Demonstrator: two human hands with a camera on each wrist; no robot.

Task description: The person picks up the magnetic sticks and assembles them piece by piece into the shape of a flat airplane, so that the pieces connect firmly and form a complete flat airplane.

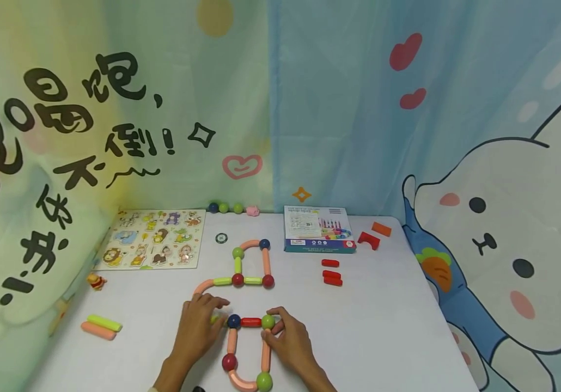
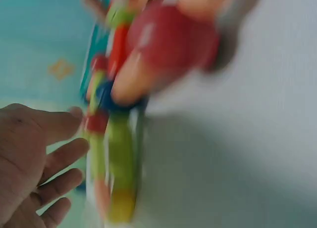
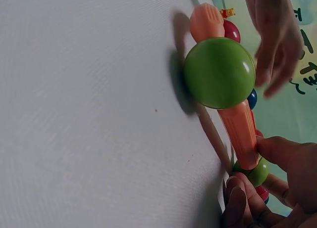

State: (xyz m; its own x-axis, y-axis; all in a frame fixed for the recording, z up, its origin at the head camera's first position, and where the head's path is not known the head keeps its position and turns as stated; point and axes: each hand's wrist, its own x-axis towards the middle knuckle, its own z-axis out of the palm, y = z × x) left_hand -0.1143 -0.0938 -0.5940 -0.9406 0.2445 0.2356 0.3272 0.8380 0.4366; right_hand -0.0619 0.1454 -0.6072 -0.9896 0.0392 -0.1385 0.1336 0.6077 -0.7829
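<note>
A ring of magnetic sticks and balls lies at the front of the white table. A red stick (image 1: 251, 322) joins its dark blue ball (image 1: 233, 321) to a light green ball (image 1: 268, 322). My right hand (image 1: 291, 338) holds that green ball, thumb against the end of the straight orange stick (image 3: 240, 131). Close to the blue ball, my left hand (image 1: 197, 326) has its fingers loosely spread; the left wrist view shows them apart from the yellow-green stick (image 2: 120, 154). A dark red ball (image 1: 229, 361), a curved orange stick (image 1: 243, 383) and a larger green ball (image 3: 219, 72) form the near end.
Behind stands a second magnetic shape with a dark red ball (image 1: 238, 280). Red sticks (image 1: 331, 274) and a box (image 1: 317, 228) lie to the right. At left are a sticker board (image 1: 153, 239), a small bear figure (image 1: 96, 281) and loose sticks (image 1: 101, 326).
</note>
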